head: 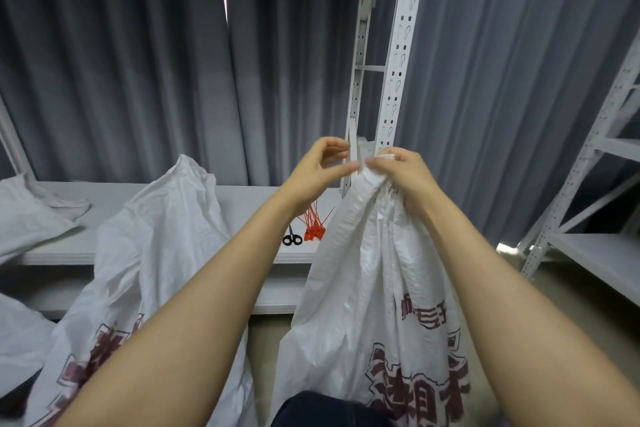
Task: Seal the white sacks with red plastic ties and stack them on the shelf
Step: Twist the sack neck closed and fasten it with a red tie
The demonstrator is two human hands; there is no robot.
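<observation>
Gathering is the step in hand: the right hand (405, 173) clenches its grip round the bunched neck of the white woven plastic sack (374, 270), standing before the grey metal shelf (242, 198); the left hand (322, 163) curls beside it, pinching or not I cannot tell; next, likely, fetching one of the red plastic ties (313, 225) off that shelf.

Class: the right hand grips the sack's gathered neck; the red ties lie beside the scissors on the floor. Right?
No. In the head view, the red ties lie beside the scissors on the shelf, not the floor.
</observation>
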